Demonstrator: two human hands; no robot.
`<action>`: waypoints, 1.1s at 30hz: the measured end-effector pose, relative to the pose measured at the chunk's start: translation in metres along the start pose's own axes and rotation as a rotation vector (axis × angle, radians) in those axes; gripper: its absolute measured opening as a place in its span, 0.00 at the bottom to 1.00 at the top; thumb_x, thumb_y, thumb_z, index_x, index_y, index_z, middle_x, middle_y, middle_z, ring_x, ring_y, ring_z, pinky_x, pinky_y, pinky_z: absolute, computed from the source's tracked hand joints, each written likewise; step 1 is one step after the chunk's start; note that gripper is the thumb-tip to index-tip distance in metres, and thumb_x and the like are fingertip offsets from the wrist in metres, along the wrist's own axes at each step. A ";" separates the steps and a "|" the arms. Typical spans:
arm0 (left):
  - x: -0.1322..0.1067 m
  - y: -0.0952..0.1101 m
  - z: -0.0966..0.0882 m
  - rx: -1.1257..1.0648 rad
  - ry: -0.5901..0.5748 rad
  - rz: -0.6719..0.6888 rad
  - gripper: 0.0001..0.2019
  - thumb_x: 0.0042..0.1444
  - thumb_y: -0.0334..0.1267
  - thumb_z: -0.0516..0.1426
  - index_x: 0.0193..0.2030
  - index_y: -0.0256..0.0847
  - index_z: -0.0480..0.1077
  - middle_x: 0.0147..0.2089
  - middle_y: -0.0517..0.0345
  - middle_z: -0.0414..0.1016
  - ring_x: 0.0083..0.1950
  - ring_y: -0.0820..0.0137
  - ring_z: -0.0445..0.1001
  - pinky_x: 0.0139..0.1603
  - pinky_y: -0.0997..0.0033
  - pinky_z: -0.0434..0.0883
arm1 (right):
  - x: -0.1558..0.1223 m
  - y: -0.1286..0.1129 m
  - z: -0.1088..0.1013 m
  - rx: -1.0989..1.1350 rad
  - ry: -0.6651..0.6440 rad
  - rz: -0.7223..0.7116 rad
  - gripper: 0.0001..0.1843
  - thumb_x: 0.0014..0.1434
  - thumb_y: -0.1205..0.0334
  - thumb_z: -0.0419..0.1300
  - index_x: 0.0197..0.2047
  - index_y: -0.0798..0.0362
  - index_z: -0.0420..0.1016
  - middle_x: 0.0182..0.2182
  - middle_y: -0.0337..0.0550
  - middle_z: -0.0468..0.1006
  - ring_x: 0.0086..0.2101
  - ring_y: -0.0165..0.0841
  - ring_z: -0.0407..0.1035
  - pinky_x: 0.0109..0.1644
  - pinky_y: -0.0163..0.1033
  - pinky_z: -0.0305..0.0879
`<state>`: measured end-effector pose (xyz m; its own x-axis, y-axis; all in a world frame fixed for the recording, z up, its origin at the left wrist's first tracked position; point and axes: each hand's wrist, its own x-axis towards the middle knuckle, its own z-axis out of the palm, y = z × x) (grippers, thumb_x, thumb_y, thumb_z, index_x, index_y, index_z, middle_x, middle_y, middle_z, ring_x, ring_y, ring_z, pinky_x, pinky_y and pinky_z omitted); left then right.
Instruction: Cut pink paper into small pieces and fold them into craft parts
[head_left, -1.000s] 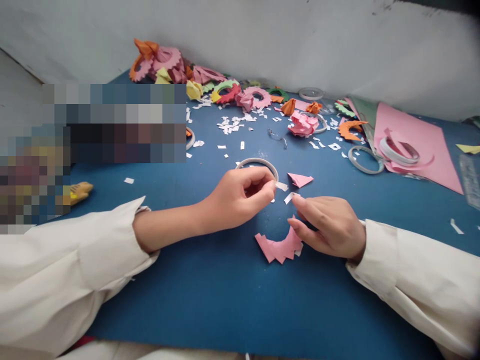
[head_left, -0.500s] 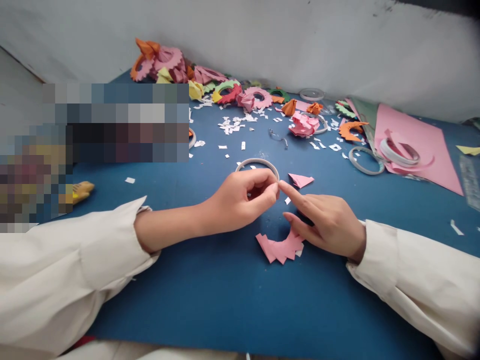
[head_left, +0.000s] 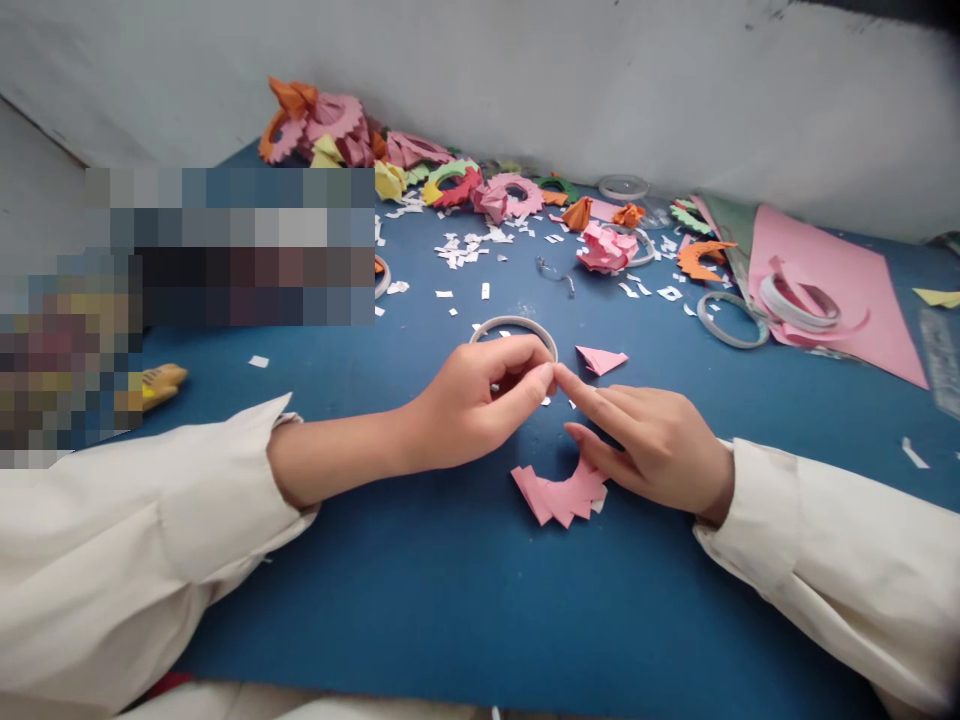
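My left hand (head_left: pixel 491 395) is closed around a thin whitish roll of tape (head_left: pixel 514 322), with its thumb and forefinger pinched at the ring's right side. The lower part of the roll is hidden behind the hand. My right hand (head_left: pixel 652 445) has its forefinger stretched out, its tip touching the pinch point. Its thumb stands apart, beside a curved piece of folded pink paper (head_left: pixel 559 497) that lies on the blue table. Just beyond the right forefinger lies a small folded pink paper triangle (head_left: pixel 601 359).
White paper scraps (head_left: pixel 461 250) are scattered across the blue table (head_left: pixel 420 600). Coloured folded-paper rings (head_left: pixel 337 115) pile up by the wall. At right lie another tape roll (head_left: pixel 733 322) and a pink sheet (head_left: pixel 832 260). A yellow object (head_left: pixel 163 385) sits at left near a blurred-out area.
My right forefinger has shifted very slightly left against my left fingertips. The tape roll and the papers stay where they were.
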<state>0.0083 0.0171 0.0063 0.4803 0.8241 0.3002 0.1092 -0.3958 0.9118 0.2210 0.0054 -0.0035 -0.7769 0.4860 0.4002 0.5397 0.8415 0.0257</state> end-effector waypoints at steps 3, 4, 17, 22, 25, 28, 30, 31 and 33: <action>0.000 0.001 0.000 -0.011 -0.002 0.017 0.08 0.62 0.33 0.50 0.32 0.36 0.65 0.26 0.65 0.61 0.25 0.80 0.58 0.25 0.78 0.59 | 0.001 0.000 0.000 0.016 -0.002 0.027 0.30 0.66 0.61 0.49 0.68 0.54 0.45 0.27 0.36 0.73 0.25 0.27 0.65 0.30 0.33 0.60; 0.001 0.002 0.000 -0.016 -0.005 0.019 0.08 0.62 0.33 0.50 0.32 0.36 0.65 0.27 0.64 0.62 0.26 0.80 0.58 0.26 0.78 0.59 | 0.001 0.000 -0.001 0.023 0.001 0.030 0.30 0.66 0.61 0.49 0.68 0.55 0.44 0.26 0.35 0.72 0.25 0.27 0.65 0.29 0.33 0.60; 0.003 0.000 -0.008 -0.316 -0.182 -0.049 0.12 0.64 0.37 0.47 0.34 0.34 0.67 0.27 0.60 0.63 0.28 0.75 0.62 0.30 0.73 0.61 | 0.000 -0.001 0.001 0.058 0.021 0.030 0.28 0.65 0.62 0.50 0.66 0.51 0.47 0.32 0.37 0.77 0.26 0.27 0.67 0.30 0.32 0.61; 0.004 0.000 -0.007 -0.289 -0.178 -0.071 0.13 0.65 0.37 0.48 0.31 0.35 0.66 0.25 0.62 0.61 0.27 0.76 0.61 0.29 0.75 0.61 | -0.001 -0.001 0.001 0.049 0.014 0.030 0.27 0.65 0.62 0.50 0.65 0.51 0.50 0.33 0.38 0.77 0.28 0.27 0.69 0.31 0.33 0.61; 0.005 0.001 -0.006 -0.263 -0.186 -0.074 0.14 0.66 0.37 0.47 0.30 0.35 0.64 0.24 0.63 0.61 0.26 0.77 0.61 0.29 0.76 0.60 | -0.001 0.000 0.001 0.045 0.006 0.025 0.26 0.65 0.63 0.50 0.65 0.51 0.51 0.32 0.38 0.76 0.29 0.27 0.69 0.31 0.33 0.61; 0.005 0.002 -0.006 -0.243 -0.172 -0.078 0.13 0.65 0.35 0.47 0.30 0.35 0.63 0.23 0.64 0.59 0.25 0.79 0.59 0.27 0.78 0.59 | -0.002 0.001 0.001 0.031 0.001 0.023 0.26 0.65 0.63 0.50 0.65 0.51 0.50 0.31 0.37 0.76 0.27 0.27 0.68 0.30 0.33 0.60; 0.005 0.003 -0.005 -0.244 -0.155 -0.089 0.12 0.65 0.34 0.47 0.29 0.34 0.63 0.24 0.65 0.59 0.25 0.79 0.58 0.26 0.78 0.58 | -0.002 0.001 0.001 0.029 -0.002 0.027 0.28 0.65 0.63 0.50 0.67 0.51 0.48 0.32 0.37 0.76 0.27 0.27 0.68 0.30 0.33 0.60; 0.005 0.003 -0.005 -0.244 -0.151 -0.096 0.12 0.64 0.34 0.47 0.29 0.35 0.63 0.24 0.65 0.59 0.25 0.79 0.58 0.26 0.78 0.58 | -0.002 0.001 0.001 0.029 -0.003 0.029 0.30 0.65 0.63 0.50 0.68 0.50 0.46 0.32 0.37 0.76 0.28 0.27 0.68 0.31 0.33 0.60; 0.005 0.003 -0.004 -0.243 -0.148 -0.109 0.12 0.64 0.34 0.48 0.29 0.35 0.62 0.23 0.65 0.58 0.24 0.79 0.58 0.25 0.78 0.58 | -0.002 0.000 0.001 0.024 -0.006 0.031 0.32 0.65 0.63 0.50 0.69 0.50 0.42 0.33 0.37 0.76 0.28 0.27 0.68 0.31 0.33 0.61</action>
<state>0.0074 0.0220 0.0114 0.6005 0.7815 0.1693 -0.0360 -0.1851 0.9821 0.2222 0.0051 -0.0053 -0.7618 0.5134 0.3951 0.5558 0.8313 -0.0087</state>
